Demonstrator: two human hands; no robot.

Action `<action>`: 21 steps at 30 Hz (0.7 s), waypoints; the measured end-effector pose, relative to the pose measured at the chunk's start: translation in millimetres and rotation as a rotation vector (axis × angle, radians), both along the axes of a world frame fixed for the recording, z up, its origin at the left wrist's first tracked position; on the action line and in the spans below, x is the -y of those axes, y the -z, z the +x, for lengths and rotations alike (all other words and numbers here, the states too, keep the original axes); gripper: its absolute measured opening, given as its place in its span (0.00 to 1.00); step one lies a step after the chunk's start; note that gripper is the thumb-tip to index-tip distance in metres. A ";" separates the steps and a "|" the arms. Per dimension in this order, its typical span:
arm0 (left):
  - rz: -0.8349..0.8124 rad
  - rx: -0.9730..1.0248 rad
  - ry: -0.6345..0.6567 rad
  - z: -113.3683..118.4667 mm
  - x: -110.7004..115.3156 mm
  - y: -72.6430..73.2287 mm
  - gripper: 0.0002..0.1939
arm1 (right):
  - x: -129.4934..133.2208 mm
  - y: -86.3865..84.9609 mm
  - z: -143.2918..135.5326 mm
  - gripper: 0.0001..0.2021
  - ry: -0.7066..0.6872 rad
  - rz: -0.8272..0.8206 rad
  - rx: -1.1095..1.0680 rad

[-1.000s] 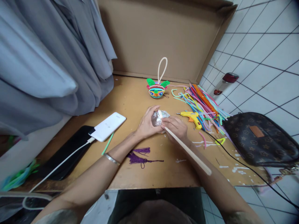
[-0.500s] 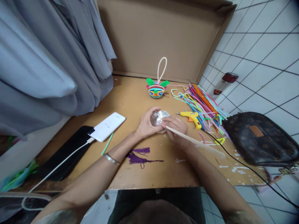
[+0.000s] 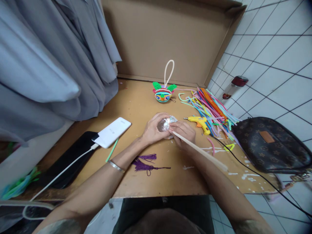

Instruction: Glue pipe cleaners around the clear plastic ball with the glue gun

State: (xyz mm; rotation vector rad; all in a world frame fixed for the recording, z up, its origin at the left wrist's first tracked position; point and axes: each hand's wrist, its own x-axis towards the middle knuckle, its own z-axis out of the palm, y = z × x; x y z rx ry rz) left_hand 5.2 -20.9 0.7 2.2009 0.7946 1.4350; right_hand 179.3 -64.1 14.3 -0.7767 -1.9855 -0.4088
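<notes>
The yellow hot-glue gun (image 3: 200, 123) lies on its side, and just left of its nozzle is a clear ball (image 3: 162, 125), held between the person's hands. The left hand (image 3: 154, 129) curls around the ball's left side, fingers over the top and thumb below. The right hand (image 3: 184, 131) pinches a cream pipe cleaner (image 3: 197, 149) at the ball's right side; its thumb is hard to make out, and the hands hide much of the ball. The strip's loose end, blurred, slants below the glue gun across the right forearm. Beyond the gun, to the left, sits a lion-head ornament (image 3: 162, 95); a heap of coloured pipe cleaners (image 3: 213, 105) adjoins it at the right. Purple tassels (image 3: 143, 166) lie nearer the person than the gun, partly hidden by the left forearm. Right of it, a patterned brown bag (image 3: 275, 146) has its strap cut off by the frame.
</notes>
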 end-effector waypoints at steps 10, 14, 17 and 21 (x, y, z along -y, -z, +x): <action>-0.009 -0.119 0.078 -2.8 -4.1 8.2 0.45 | 0.4 -3.2 -0.6 0.06 -0.031 0.041 -0.030; 0.038 -0.150 0.088 -3.4 -4.0 9.1 0.49 | -1.1 -0.3 0.0 0.06 -0.028 0.053 -0.037; 0.080 -0.168 0.086 -3.6 -3.1 7.3 0.45 | -1.3 1.6 0.1 0.06 0.005 0.031 -0.024; 0.075 -0.172 0.060 -2.6 -2.3 5.6 0.39 | -0.7 2.6 -0.6 0.08 0.015 0.002 -0.021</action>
